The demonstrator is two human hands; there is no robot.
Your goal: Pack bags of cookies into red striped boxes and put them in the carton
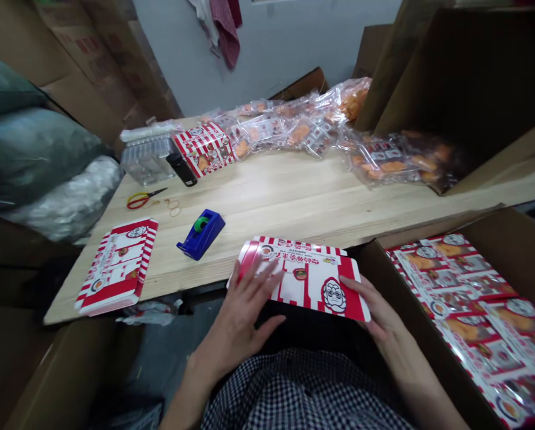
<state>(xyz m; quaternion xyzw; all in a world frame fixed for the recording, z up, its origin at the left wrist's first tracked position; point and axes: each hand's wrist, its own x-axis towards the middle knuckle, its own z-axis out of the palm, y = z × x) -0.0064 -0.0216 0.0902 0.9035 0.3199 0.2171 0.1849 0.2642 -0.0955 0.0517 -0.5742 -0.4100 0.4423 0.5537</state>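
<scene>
Red-and-white cards (312, 278), at least two, are overlapping in the lower centre of the frame, their long axis running left to right, sloping slightly downward, the bearded-face end pointing right. One right hand (378, 307) is gripping that end; one left hand (247, 301) is spreading its fingers open over the other. One tape dispenser (209, 233) and one pair of scissors (143, 197) are lying at centre-left.
</scene>
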